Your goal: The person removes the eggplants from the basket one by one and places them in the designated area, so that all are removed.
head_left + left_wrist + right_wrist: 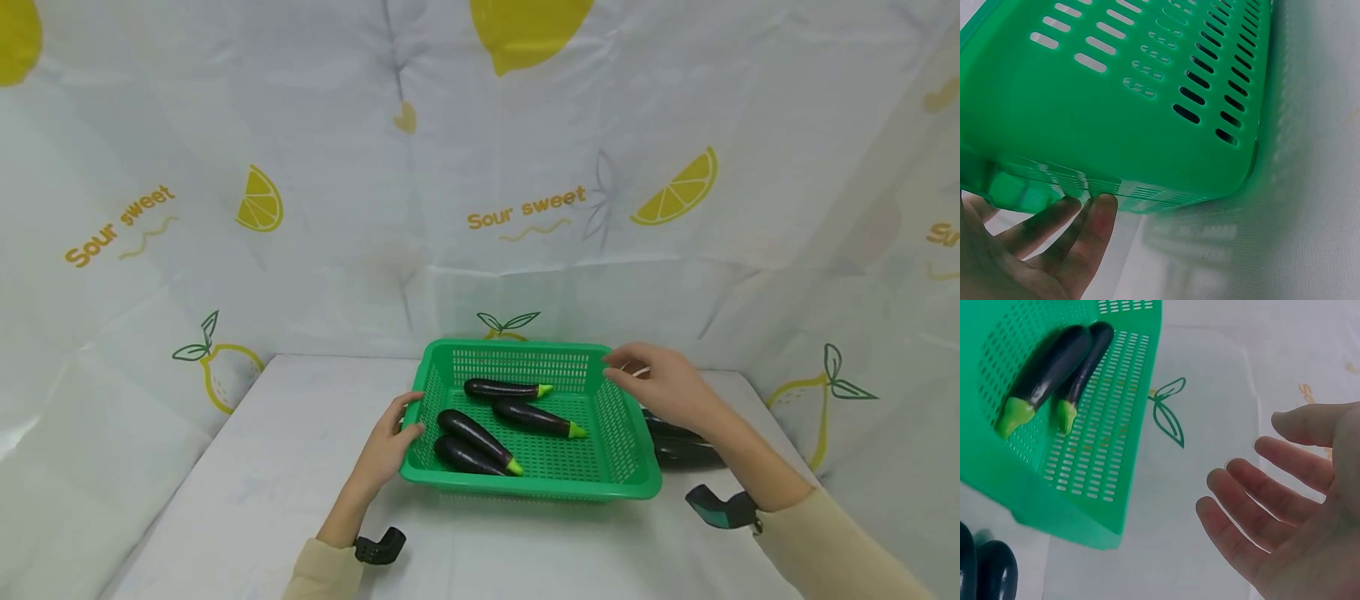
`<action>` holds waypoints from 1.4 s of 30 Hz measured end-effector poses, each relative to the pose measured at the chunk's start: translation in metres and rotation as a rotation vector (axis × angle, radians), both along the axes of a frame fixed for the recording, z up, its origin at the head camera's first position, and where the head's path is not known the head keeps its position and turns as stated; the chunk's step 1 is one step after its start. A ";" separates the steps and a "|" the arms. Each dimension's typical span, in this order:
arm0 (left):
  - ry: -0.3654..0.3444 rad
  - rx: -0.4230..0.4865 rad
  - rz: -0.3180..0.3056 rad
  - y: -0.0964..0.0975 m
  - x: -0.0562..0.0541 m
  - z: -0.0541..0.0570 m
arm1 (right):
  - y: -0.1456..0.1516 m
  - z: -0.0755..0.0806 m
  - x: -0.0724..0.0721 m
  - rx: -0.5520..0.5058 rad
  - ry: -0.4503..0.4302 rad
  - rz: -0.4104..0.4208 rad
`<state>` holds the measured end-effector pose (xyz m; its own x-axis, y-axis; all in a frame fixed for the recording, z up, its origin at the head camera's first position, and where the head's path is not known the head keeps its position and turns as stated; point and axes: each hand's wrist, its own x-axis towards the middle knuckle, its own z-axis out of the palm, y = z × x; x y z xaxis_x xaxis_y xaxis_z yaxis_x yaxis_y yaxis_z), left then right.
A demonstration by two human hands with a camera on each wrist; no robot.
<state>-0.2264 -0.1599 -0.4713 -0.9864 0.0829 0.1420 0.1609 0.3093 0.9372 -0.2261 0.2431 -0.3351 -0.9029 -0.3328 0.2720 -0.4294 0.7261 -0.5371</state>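
Evidently for steadiness, the green basket (528,486), four eggplants (472,435) lying inside, was gripped at its left rim by the left hand (388,442), while the right hand (667,387) was held empty, fingers (1272,492) relaxed, near the right rim and further eggplants (684,455) on the counter (300,433).

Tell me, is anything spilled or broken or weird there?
No, nothing stands out: the green basket looks whole, with four eggplants inside. More dark eggplants lie beside it, partly hidden, with no visible damage.
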 end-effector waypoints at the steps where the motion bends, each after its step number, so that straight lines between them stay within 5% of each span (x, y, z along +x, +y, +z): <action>1: -0.001 0.002 -0.002 0.000 0.000 0.000 | -0.002 0.000 -0.002 -0.003 -0.003 0.006; 15: -0.008 -0.005 -0.001 0.002 0.002 0.004 | -0.031 -0.001 -0.029 0.014 -0.001 0.088; 42: -0.008 -0.014 0.002 0.002 0.001 0.003 | -0.066 -0.048 -0.080 -0.037 -0.166 0.187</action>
